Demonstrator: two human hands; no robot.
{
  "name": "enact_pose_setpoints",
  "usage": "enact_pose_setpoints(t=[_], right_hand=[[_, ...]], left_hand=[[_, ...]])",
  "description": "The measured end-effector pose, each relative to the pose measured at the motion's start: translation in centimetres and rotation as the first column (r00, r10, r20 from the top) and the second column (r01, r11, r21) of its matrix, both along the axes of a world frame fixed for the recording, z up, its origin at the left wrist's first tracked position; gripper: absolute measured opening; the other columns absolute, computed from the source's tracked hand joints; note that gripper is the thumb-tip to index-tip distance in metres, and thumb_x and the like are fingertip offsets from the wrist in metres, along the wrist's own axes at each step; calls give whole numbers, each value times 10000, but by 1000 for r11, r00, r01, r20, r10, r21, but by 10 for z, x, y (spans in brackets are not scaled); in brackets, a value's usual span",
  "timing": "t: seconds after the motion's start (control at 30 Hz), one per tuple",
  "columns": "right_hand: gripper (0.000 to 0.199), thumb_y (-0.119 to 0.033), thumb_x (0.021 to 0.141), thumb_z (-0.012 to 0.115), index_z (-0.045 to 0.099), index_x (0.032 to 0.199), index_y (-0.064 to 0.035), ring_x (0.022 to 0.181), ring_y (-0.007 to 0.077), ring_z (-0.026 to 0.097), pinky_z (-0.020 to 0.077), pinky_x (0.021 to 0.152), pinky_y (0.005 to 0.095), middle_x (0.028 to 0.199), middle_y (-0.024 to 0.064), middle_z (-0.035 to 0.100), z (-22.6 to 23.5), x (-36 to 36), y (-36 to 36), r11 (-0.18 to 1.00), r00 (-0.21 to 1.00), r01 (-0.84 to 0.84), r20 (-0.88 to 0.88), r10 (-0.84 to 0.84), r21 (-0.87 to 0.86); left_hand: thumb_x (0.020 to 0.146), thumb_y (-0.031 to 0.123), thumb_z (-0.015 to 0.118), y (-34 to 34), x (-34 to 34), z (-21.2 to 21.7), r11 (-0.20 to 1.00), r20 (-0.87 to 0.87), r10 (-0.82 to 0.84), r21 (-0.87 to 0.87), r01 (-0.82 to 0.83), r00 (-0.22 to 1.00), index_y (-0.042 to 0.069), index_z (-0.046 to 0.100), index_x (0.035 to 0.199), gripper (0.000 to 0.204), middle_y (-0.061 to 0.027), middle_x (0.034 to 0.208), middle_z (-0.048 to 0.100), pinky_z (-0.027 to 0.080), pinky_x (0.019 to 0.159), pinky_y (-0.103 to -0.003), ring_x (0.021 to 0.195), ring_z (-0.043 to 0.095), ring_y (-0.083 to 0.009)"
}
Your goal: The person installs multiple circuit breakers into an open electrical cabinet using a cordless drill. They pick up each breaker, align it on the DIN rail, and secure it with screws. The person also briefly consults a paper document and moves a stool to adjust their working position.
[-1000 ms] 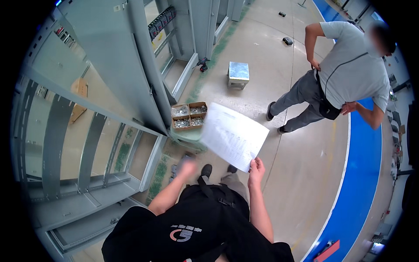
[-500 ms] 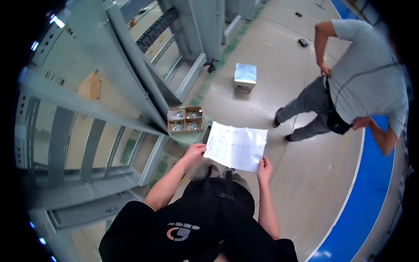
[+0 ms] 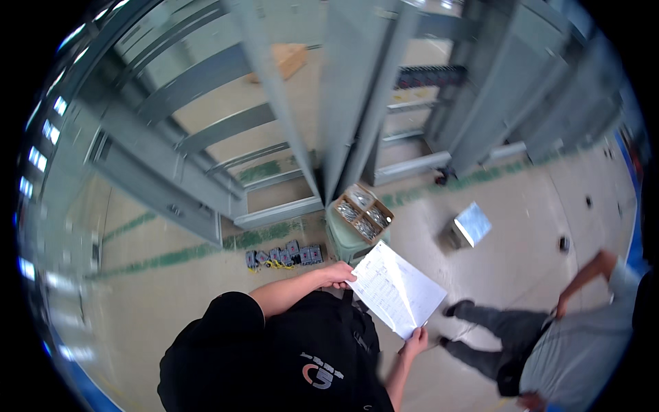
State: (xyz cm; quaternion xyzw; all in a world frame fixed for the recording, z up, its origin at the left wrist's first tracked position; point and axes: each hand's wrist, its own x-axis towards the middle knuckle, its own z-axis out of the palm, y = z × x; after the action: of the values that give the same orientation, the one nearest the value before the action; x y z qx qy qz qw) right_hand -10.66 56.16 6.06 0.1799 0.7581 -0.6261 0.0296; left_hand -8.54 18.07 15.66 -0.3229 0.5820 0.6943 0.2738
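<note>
Between my two hands I hold a white printed sheet [image 3: 397, 287], which looks glossy where light streaks across it. My left hand [image 3: 338, 275] is closed on its left edge, and my right hand [image 3: 414, 341] pinches the lower right corner. Just beyond the sheet, a cardboard box [image 3: 364, 213] divided into compartments of small metal parts rests on a pale green stool [image 3: 338, 237].
Grey metal cabinet frames [image 3: 343, 103] stand across the far side. On the floor lie several small grey devices [image 3: 283, 255], left of the stool. A silver-topped stool [image 3: 472, 224] stands to the right. A co-worker [image 3: 576, 336] in grey stands at the lower right.
My view has swung left, so the cabinets, stools and co-worker shift rightward and turn in the picture. The grey devices on the floor have come into view. Both hands still hold the sheet.
</note>
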Motion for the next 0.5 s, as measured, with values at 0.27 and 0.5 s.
enact_pose_setpoints(t=[0.27, 0.5], right_hand=[[298, -75, 920, 512, 521, 1215, -32, 620, 175, 564, 485, 509, 325, 765, 79, 581, -41, -94, -5, 887, 926, -298, 120, 359, -353], [100, -146, 871, 588, 609, 937, -74, 734, 214, 590, 500, 659, 358, 848, 79, 612, -185, -154, 8, 447, 240, -430, -378, 894, 784]], left_hand=[[924, 76, 552, -91, 69, 9, 353, -285, 875, -178, -919, 391, 2, 660, 903, 133, -58, 645, 596, 343, 357, -280, 471, 500, -120], [898, 97, 538, -256, 188, 11, -503, -855, 470, -464, -729, 220, -22, 625, 893, 147, -260, 775, 616, 465, 647, -451, 728, 599, -436]])
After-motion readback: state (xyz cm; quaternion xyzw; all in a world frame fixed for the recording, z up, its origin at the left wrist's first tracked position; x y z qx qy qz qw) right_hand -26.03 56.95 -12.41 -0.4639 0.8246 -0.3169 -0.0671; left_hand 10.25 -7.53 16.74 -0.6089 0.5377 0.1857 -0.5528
